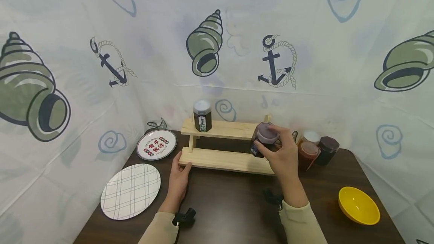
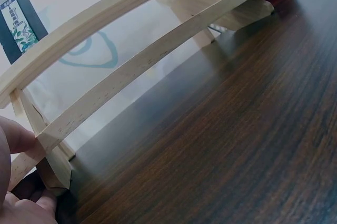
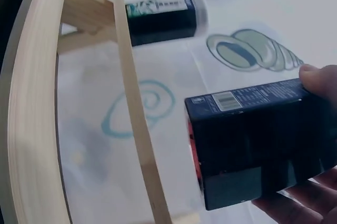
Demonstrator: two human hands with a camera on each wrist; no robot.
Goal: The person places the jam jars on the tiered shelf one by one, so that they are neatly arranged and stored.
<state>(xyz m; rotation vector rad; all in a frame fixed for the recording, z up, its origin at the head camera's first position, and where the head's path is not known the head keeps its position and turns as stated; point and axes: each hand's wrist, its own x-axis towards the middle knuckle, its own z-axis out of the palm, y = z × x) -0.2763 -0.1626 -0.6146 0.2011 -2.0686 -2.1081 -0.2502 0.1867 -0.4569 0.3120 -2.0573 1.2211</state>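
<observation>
My right hand (image 1: pixel 285 153) grips a dark jar (image 1: pixel 259 142) with a purplish lid around its top, in front of the right part of a two-tier wooden shelf (image 1: pixel 223 157). In the right wrist view the held jar (image 3: pixel 253 139) shows a barcode on its dark label, fingers below and thumb above. At the shelf's left end, my left hand (image 1: pixel 178 180) holds the lower board, thumb on one side and fingers under it, as the left wrist view shows. A second dark jar (image 1: pixel 202 116) with a white lid stands upright on the upper tier's left end.
Right of the shelf stand a red jar (image 1: pixel 307 155), a dark-lidded jar (image 1: pixel 327 150) and a white-lidded jar (image 1: pixel 310 137). A yellow bowl (image 1: pixel 358 205) sits at the table's right. On the left lie a checked plate (image 1: pixel 130 191) and a plate with red characters (image 1: pixel 156 144).
</observation>
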